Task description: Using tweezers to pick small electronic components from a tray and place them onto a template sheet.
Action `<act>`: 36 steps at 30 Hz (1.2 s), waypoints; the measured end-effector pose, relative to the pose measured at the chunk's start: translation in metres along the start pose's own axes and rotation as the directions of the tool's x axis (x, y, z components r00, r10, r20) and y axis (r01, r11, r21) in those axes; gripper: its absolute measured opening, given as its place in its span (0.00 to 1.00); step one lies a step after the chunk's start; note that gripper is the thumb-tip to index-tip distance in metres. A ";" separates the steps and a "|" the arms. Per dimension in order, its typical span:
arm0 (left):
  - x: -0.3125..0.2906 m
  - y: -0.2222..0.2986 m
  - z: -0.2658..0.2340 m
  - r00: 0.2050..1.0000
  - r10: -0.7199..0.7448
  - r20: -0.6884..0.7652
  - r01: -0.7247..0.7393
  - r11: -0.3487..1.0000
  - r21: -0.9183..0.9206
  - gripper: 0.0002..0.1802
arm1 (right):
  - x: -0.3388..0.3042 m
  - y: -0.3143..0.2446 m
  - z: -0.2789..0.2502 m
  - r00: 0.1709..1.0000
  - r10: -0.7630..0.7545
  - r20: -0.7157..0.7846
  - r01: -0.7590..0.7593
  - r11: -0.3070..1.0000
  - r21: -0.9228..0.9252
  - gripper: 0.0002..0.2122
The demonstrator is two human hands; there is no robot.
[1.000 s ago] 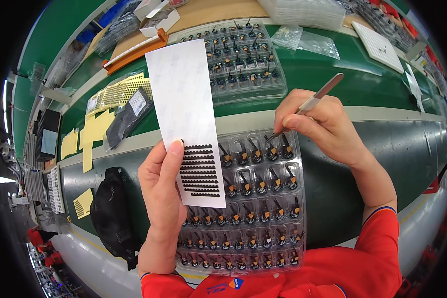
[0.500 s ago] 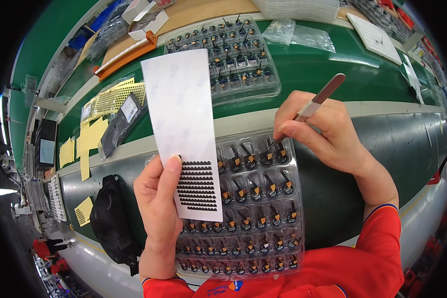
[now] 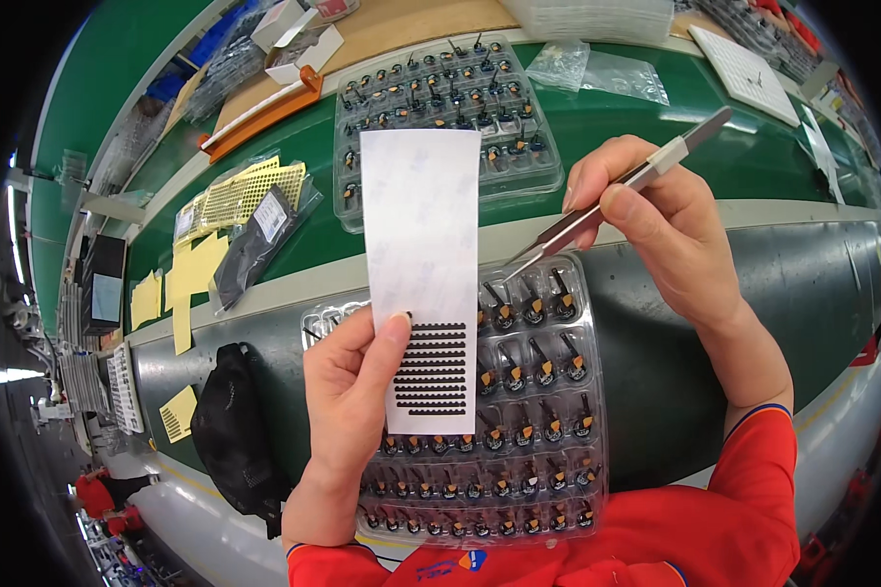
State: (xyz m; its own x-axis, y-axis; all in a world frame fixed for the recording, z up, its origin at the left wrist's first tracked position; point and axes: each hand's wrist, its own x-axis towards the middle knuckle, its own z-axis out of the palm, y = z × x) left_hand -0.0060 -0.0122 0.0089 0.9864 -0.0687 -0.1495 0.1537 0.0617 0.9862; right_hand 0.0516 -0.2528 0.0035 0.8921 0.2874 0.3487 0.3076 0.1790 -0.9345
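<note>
Nearest: front tray (image 3: 599,455) on the dark counter (image 3: 666,401), against the red shirt (image 3: 656,528); rows of black parts (image 3: 546,370) in its pockets, most of the visible ones carrying a tan patch; left side of the tray largely masked by the sheet and forearm, so no full count.

Left hand (image 3: 357,367) above the tray, fingers pinched on the left edge of the white sheet (image 3: 421,215); sheet upright, black strips (image 3: 431,367) in stacked rows on its lower part, upper part bare apart from faint marks; bottom row starts further in than the others.

Right hand (image 3: 661,215): fingers closed round the tweezers (image 3: 563,233); tips look slightly apart, over the tray's top row and just right of the sheet; can't tell if they carry anything.

Progress, my read: mid-run – the bare upper sheet suggests strips used up, a good stack of them is left; which parts in the tray are finished I can't tell, strips being as dark as the parts.

Left of the tray: black mesh bag (image 3: 227,430) on the dark counter; beyond, on the green counter (image 3: 636,132), yellow sheets (image 3: 181,284) and a dark packet (image 3: 255,240).

Farther: second tray (image 3: 536,182), also loaded with parts, partly behind the sheet; clear bags (image 3: 617,78) right of it; white board (image 3: 744,76) past those.
</note>
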 end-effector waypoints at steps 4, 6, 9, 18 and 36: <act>0.002 -0.006 0.000 0.999 -0.022 0.030 0.021 1.000 0.018 0.12 | -0.003 -0.007 0.003 1.000 0.016 0.015 -0.016 1.000 0.018 0.10; 0.002 -0.007 -0.002 0.999 -0.029 0.035 0.028 0.999 0.036 0.12 | -0.004 -0.007 0.003 0.999 0.016 0.027 -0.017 1.000 0.024 0.10; 0.003 -0.006 -0.005 0.993 -0.072 0.089 0.070 0.997 0.017 0.13 | -0.003 -0.007 0.005 0.999 0.039 0.022 -0.040 0.998 0.056 0.10; 0.002 -0.005 -0.001 0.992 -0.081 0.096 0.077 0.996 0.036 0.13 | 0.006 -0.005 0.030 0.994 0.081 0.071 -0.087 0.993 0.085 0.07; 0.002 -0.006 -0.004 0.988 -0.080 0.135 0.071 0.995 0.070 0.14 | 0.007 -0.004 0.037 0.995 0.067 0.074 -0.067 0.998 0.004 0.06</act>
State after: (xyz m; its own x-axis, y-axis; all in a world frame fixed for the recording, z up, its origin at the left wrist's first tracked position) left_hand -0.0046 -0.0085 0.0020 0.9539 -0.2068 -0.2173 0.2192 -0.0135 0.9756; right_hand 0.0440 -0.2166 0.0122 0.8838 0.3675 0.2897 0.2454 0.1630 -0.9556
